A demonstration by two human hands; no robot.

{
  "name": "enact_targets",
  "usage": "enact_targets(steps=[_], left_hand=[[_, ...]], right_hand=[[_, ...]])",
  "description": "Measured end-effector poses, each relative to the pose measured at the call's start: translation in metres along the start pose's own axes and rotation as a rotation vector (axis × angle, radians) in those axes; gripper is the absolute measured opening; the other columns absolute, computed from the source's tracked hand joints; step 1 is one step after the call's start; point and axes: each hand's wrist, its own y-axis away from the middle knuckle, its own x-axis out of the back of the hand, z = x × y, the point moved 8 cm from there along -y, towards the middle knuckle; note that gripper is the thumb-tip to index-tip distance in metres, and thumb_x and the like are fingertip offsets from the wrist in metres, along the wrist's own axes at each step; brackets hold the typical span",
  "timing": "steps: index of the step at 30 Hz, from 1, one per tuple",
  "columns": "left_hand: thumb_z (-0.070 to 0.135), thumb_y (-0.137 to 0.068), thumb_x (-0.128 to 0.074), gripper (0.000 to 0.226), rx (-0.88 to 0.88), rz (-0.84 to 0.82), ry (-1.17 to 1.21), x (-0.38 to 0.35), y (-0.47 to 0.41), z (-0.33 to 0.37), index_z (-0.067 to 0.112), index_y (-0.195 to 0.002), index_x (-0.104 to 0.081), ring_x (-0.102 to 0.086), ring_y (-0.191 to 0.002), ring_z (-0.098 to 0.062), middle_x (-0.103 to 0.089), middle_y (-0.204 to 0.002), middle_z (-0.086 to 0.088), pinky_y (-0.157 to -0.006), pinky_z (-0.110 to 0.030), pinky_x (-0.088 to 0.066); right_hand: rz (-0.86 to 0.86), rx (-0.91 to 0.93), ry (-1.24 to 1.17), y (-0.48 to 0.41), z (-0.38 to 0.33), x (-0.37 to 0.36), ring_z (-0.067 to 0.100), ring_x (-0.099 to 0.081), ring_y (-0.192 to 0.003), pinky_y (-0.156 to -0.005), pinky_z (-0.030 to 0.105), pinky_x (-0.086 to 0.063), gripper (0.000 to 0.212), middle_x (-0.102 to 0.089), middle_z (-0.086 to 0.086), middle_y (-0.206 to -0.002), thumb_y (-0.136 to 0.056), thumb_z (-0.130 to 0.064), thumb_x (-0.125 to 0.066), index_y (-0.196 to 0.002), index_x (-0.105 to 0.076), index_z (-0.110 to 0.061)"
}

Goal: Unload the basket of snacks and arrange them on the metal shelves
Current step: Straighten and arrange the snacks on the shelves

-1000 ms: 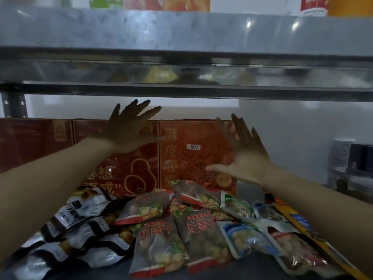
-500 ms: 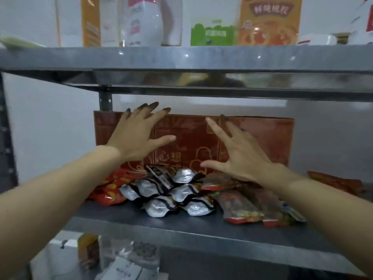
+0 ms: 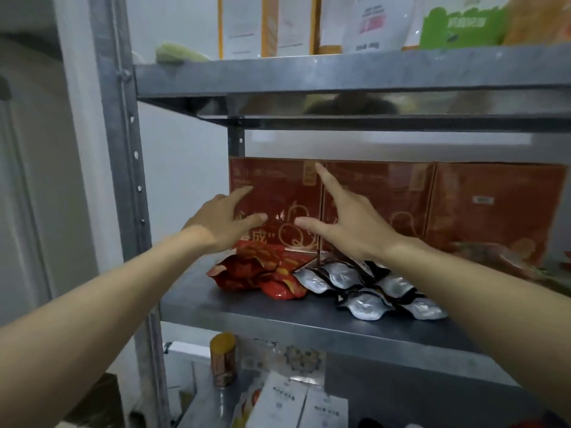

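Observation:
Three red cartons [image 3: 278, 205] stand in a row at the back of the middle metal shelf [image 3: 309, 322]. My left hand [image 3: 225, 223] and my right hand [image 3: 343, 223] reach out with fingers spread in front of the leftmost carton, holding nothing; whether they touch it I cannot tell. Below the hands lie red snack packets [image 3: 262, 273] and a pile of silver-and-black packets [image 3: 364, 288]. More packets [image 3: 506, 257] lie at the right, blurred. The basket is out of view.
A grey upright post [image 3: 123, 180] frames the shelf on the left. The upper shelf [image 3: 340, 72] carries boxes, a white bag and a green pack. On the lower shelf stand a yellow-lidded jar [image 3: 223, 359] and white packets [image 3: 293, 403].
The view has swung left and pulled back, so the shelf's left post and lower shelf now show. Both hands have drifted left, from the middle cartons to the leftmost one, still spread.

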Motion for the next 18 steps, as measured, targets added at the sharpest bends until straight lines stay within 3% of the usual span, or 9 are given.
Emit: enact_targets(steps=[3,7,9,12,15,18], left_hand=[[0.068,-0.085,-0.053,0.080,0.127,-0.101,0.120,-0.021,-0.013,-0.026,0.040,-0.152,-0.020,-0.041,-0.136,-0.024,-0.040,-0.152,0.001,-0.104,-0.034,-0.033],[0.060,-0.089,-0.053,0.076,0.336,-0.219,0.294,-0.050,-0.020,-0.056,0.030,-0.152,-0.022,-0.039,-0.136,-0.027,-0.038,-0.152,-0.003,-0.101,-0.038,-0.034],[0.058,-0.092,-0.049,0.067,0.402,-0.299,0.341,-0.062,-0.021,-0.066,0.027,-0.149,-0.029,-0.049,-0.121,-0.026,-0.050,-0.136,-0.006,-0.088,-0.033,-0.039],[0.057,-0.096,-0.043,0.051,0.443,-0.309,0.433,-0.069,-0.028,-0.078,0.022,-0.131,-0.050,-0.058,-0.086,-0.016,-0.060,-0.095,0.001,-0.068,-0.028,-0.044],[0.052,-0.101,-0.035,0.050,0.483,-0.297,0.508,-0.079,-0.037,-0.090,0.015,-0.126,-0.057,-0.059,-0.082,-0.018,-0.062,-0.091,-0.003,-0.070,-0.031,-0.046],[0.029,-0.103,-0.039,0.029,0.464,-0.309,0.477,-0.085,-0.044,-0.094,0.011,-0.115,-0.059,-0.058,-0.073,-0.021,-0.061,-0.084,-0.007,-0.066,-0.033,-0.048]], right_hand=[[-0.122,-0.112,-0.095,-0.034,0.004,-0.039,0.024,-0.036,-0.143,-0.114,0.034,-0.028,0.096,-0.031,0.001,-0.160,-0.085,-0.057,-0.066,-0.158,-0.008,-0.034],[-0.230,-0.269,-0.193,-0.068,0.011,-0.092,0.025,-0.031,-0.145,-0.118,0.038,-0.029,0.099,-0.029,0.003,-0.160,-0.080,-0.061,-0.070,-0.157,-0.022,-0.023],[-0.281,-0.330,-0.245,-0.076,0.012,-0.113,0.025,-0.034,-0.143,-0.115,0.035,-0.031,0.100,-0.032,0.002,-0.159,-0.078,-0.062,-0.071,-0.156,-0.024,-0.021],[-0.400,-0.305,-0.215,-0.080,0.007,-0.141,0.024,-0.031,-0.145,-0.114,0.034,-0.028,0.095,-0.029,-0.001,-0.160,-0.077,-0.065,-0.070,-0.154,-0.026,-0.031],[-0.537,-0.304,-0.179,-0.076,0.005,-0.156,0.021,-0.036,-0.142,-0.112,0.033,-0.029,0.073,-0.036,-0.005,-0.156,-0.081,-0.069,-0.061,-0.145,-0.044,-0.039],[-0.597,-0.360,-0.134,-0.073,0.014,-0.156,0.022,-0.037,-0.141,-0.118,0.041,-0.029,0.075,-0.040,-0.005,-0.154,-0.075,-0.076,-0.061,-0.138,-0.055,-0.037]])
